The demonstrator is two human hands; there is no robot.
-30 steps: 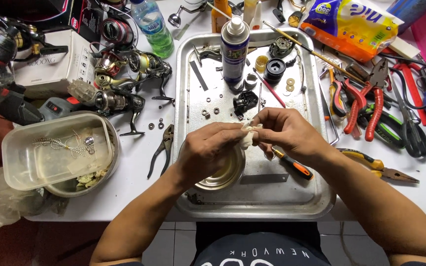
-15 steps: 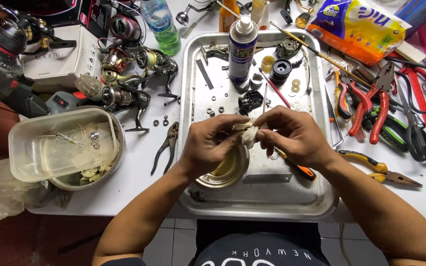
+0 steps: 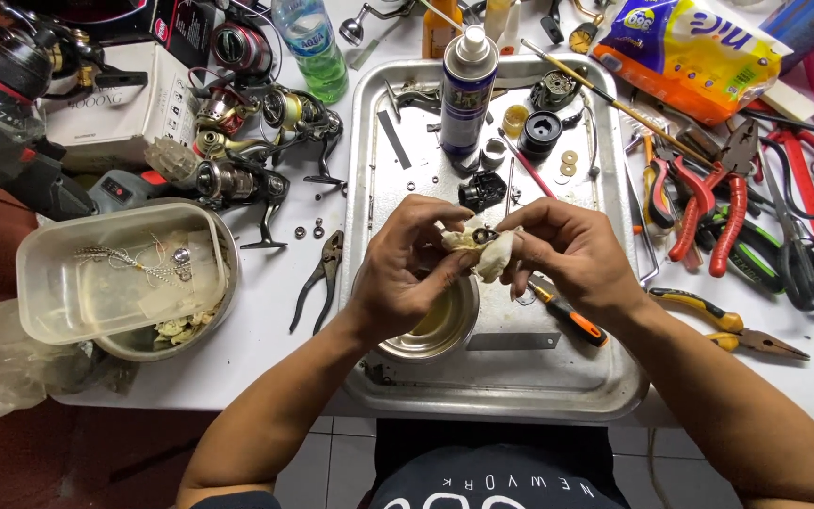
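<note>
Compared with a second ago, we hold our left hand (image 3: 405,273) and right hand (image 3: 567,256) slightly farther apart, so the pale cloth (image 3: 484,253) between them shows more, and a small dark round part (image 3: 482,234) now peeks out at its top. Our hands also sit lower against the metal tray (image 3: 520,396), covering more of the round tin (image 3: 431,325). Our view has tipped a little, so the spray can (image 3: 468,90) stands nearer the top edge.

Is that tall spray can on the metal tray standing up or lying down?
Upright. The spray can stands on its base in the metal tray, white nozzle cap on top.
</note>
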